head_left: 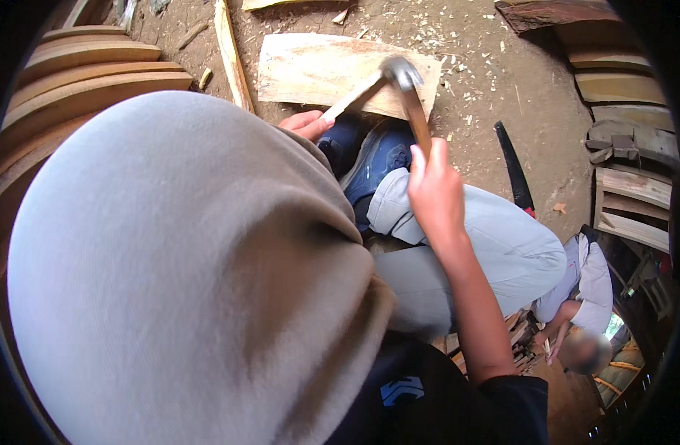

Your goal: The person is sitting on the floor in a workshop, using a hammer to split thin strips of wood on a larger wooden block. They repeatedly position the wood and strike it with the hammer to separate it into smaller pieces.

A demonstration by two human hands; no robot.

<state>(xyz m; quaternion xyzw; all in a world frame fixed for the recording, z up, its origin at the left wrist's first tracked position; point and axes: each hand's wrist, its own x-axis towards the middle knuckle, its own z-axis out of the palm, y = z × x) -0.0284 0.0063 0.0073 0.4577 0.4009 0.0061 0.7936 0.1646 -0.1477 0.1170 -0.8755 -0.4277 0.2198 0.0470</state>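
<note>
My right hand (436, 185) is closed round the wooden handle of a claw hammer (414, 111). The hammer's metal head is over a pale, flat board (310, 67) on the ground. My left hand (307, 124) grips the near end of a slim, pale wooden stick (355, 96). That stick slants up over the board, and its far end meets the hammer head in the picture; whether they touch I cannot tell. A large grey cloth-covered bulge (184, 245) hides my left forearm. My blue shoes (381, 156) are at the board's near edge.
Curved planks (95, 67) are stacked at left, with more planks (622, 89) at right. Wood chips (466, 67) litter the dirt floor. A black blade (512, 167) with a red end lies right of my leg. Another person (588, 289) bends over at lower right.
</note>
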